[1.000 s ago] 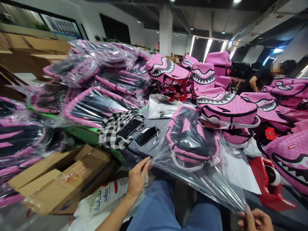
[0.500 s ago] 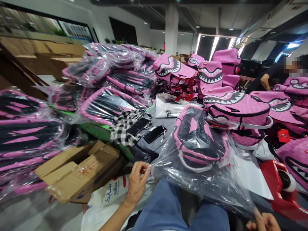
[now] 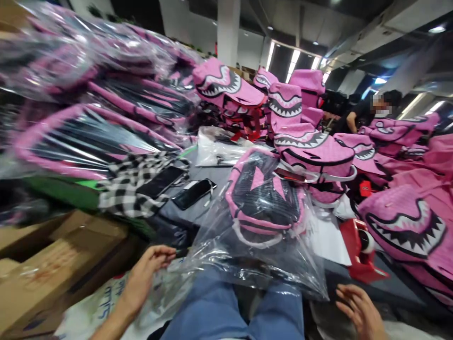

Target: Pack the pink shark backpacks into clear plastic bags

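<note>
In front of me a pink and black backpack point(image 3: 267, 193) lies inside a clear plastic bag point(image 3: 255, 267). The bag's loose end drapes over the table edge toward my lap. My left hand point(image 3: 150, 267) hovers to the left of the bag, apart from it, its fingers extended and holding nothing. Off the bag's right corner, my right hand point(image 3: 359, 307) is also empty, with the fingers loosely spread. A white handle loop shows through the plastic at the near end of the backpack.
Wrapped backpacks point(image 3: 106, 132) pile up at left, above a cardboard box point(image 3: 71, 269). Two phones lie near a checked cloth point(image 3: 123, 186). Unwrapped pink backpacks point(image 3: 314, 146) stand behind and right. A red tape dispenser point(image 3: 361, 250) sits at right. A person point(image 3: 368, 113) works farther back.
Both hands have let go of the plastic bag's corners and moved apart from it. The bag's open end has dropped toward my lap. My view has swung to the right.
</note>
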{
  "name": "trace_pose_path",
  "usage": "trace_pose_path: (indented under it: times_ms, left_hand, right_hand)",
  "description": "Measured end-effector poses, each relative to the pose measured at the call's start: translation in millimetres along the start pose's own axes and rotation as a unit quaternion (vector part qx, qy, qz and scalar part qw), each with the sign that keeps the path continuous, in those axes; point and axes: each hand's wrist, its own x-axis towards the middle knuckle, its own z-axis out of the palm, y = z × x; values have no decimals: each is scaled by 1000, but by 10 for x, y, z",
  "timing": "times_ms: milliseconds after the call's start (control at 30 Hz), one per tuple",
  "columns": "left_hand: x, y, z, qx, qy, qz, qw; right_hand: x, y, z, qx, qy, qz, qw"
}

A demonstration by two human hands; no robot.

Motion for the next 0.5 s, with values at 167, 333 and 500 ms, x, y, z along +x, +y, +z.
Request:
trace_pose_path:
  times_ms: [167,333,500]
  left_hand:
    - [207,261,315,25,-171,-89,981]
    - [108,357,547,55,-152,-11,987]
    - [106,389,512,60,-120,32,990]
  right_hand:
    - [227,-250,511,-130,-36,27,990]
    - [209,-242,737,-240,-8,-75,968]
    - [173,-236,719,-267,40,-118,956]
